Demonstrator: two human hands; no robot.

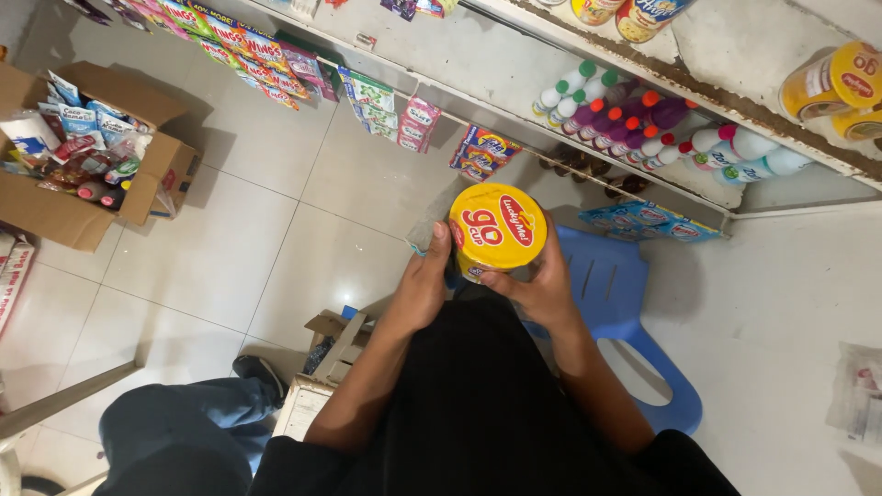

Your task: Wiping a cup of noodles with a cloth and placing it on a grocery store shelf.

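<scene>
I hold a yellow cup of instant noodles in both hands near the middle of the frame, its round lid with red markings facing up at me. My left hand wraps the cup's left side, fingers curled around the wall and thumb up along it; my right hand closes on the right side from below, so both hands are gripping the cup. Just behind and to the right of the cup is a blue plastic stool, standing on the pale tiled floor. In the upper left of the frame sits an open cardboard box filled with mixed packets and small bottles. Along the top runs a white shelf with rows of colourful sachets hanging or leaning at its lower edge, and to the upper right a row of white bottles with coloured caps lies on a lower shelf board. At the far upper right, more yellow cups stand on the shelf. Below my arms, at the lower centre, I see my dark top, and a small open carton rests on the floor just left of my left forearm.
</scene>
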